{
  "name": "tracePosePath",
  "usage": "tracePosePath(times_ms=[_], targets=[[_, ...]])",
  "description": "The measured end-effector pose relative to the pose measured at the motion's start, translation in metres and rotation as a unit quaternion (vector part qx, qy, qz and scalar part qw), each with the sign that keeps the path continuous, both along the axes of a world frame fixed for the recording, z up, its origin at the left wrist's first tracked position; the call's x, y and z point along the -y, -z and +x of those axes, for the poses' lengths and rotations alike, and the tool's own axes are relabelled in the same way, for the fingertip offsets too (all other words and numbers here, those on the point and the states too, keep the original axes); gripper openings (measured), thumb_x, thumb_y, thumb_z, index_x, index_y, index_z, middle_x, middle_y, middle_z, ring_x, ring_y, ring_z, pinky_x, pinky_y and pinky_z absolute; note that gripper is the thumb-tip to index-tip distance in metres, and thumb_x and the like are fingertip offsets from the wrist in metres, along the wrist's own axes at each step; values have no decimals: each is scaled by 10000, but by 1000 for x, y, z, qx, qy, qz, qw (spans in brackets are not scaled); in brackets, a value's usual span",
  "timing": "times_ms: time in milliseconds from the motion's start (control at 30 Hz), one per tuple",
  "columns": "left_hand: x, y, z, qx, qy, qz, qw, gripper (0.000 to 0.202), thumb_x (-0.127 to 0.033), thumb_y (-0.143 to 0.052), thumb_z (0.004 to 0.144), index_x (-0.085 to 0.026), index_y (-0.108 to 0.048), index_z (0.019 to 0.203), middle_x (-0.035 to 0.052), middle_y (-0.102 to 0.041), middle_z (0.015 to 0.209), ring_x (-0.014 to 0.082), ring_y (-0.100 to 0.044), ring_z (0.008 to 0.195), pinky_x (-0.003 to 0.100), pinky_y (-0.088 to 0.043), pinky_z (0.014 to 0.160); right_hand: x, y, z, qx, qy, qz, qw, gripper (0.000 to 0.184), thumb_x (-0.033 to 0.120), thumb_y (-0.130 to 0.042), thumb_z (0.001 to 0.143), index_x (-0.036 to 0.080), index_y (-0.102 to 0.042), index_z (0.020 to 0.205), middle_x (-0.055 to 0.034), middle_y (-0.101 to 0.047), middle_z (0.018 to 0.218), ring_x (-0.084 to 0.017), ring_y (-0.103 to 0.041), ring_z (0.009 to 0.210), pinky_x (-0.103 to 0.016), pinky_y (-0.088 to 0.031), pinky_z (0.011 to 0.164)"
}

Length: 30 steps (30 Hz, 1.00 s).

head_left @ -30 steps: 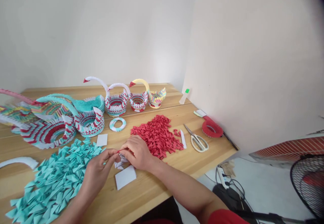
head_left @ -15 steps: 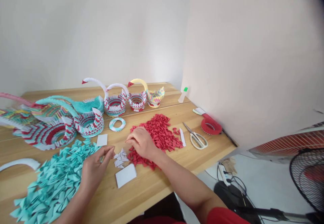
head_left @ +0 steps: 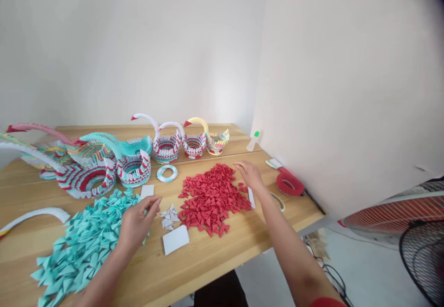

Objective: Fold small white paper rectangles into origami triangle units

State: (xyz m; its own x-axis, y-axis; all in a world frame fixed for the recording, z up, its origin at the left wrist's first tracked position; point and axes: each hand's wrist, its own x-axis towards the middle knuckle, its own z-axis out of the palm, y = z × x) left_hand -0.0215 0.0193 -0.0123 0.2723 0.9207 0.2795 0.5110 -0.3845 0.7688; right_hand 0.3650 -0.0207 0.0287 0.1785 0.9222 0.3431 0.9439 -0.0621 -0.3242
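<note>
My left hand (head_left: 140,217) hovers at the right edge of a pile of folded turquoise paper pieces (head_left: 88,233). Thumb and index finger are pinched together; anything between them is too small to make out. My right hand (head_left: 250,175) is above the far right side of a heap of folded red paper pieces (head_left: 215,196), its fingertips drawn together and pointing left. What they hold, if anything, cannot be seen. Between the two heaps lie a few folded white pieces (head_left: 169,217), with a stack of white paper (head_left: 175,239) in front and another white paper (head_left: 147,190) behind.
Folded-paper swans stand along the back, among them a yellow-necked one (head_left: 217,143) and a striped one (head_left: 86,180). A turquoise-and-white paper ring (head_left: 167,173) lies before them. My right arm partly covers scissors (head_left: 280,201). A red paper piece (head_left: 289,183) and a green-capped bottle (head_left: 253,141) are right.
My right hand has moved right and away from me, from beside the left hand to the heap's far right side. My left hand stays pinched near the turquoise pile. The view has shifted slightly.
</note>
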Motion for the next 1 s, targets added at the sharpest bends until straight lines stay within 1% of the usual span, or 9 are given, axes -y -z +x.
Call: tracePosePath(times_ms=[100,167,267,433,567,633,800,900,1000], targets=[[0,-2,1,-4,2,6,1000,365,-521,-478,830,-202,-655,850,5,-675,661,178,-643,607,231,-441,568,-6,11,18,14,-28,-42,999,295,153,-483,897,223,-691,1093,-72,-714,1059,-212,-639,967,-305,-463,842],[0,-2,1,-10,3,9,1000,368,-522,-473,829,-202,-655,845,5,-675,656,177,-638,602,229,-437,562,-12,16,19,26,-52,-65,996,337,120,-500,876,251,-677,1130,-51,-717,1042,-197,-640,946,-282,-461,825],[-2,-1,1,-15,8,9,1000,371,-520,-464,833,-202,-656,843,1,-667,639,174,-626,588,229,-433,555,-21,20,20,47,-65,-84,993,365,83,-511,849,243,-681,1130,-62,-717,975,-201,-629,919,-294,-446,842],[-3,-2,0,-6,4,22,1000,368,-515,-471,820,-203,-664,842,5,-673,646,178,-628,599,232,-433,564,-39,24,25,66,-81,-97,990,237,89,-595,801,208,-726,959,-71,-709,935,-210,-610,927,-301,-427,865],[-2,-4,0,-7,5,19,1000,360,-502,-472,825,-197,-662,843,5,-669,642,167,-603,567,230,-423,556,-47,32,28,64,-71,-92,991,143,137,-615,812,173,-706,915,-79,-704,916,-208,-607,911,-293,-426,827],[-2,-5,-1,-7,12,21,1000,346,-490,-475,830,-199,-662,829,1,-658,629,165,-602,572,227,-421,561,-48,37,29,58,-65,-90,992,132,157,-608,823,161,-697,920,-83,-705,919,-207,-608,903,-288,-426,810],[-1,-5,0,-8,16,16,1000,346,-488,-476,826,-203,-670,821,2,-661,640,171,-614,587,229,-423,563,-45,40,32,41,-74,-100,991,205,141,-557,849,165,-695,998,-73,-711,994,-189,-616,924,-266,-423,824],[-2,-3,0,-11,19,8,1000,354,-491,-469,826,-200,-671,836,11,-676,669,177,-621,609,237,-425,576,-44,37,32,35,-79,-111,990,281,124,-530,843,170,-686,1073,-74,-708,1037,-186,-621,926,-259,-429,817],[-3,-1,0,-13,22,8,1000,367,-498,-456,835,-196,-665,845,11,-671,666,174,-613,610,240,-422,583,-45,32,31,32,-80,-124,989,368,77,-505,804,185,-681,1109,-64,-717,994,-183,-629,864,-255,-435,779]])
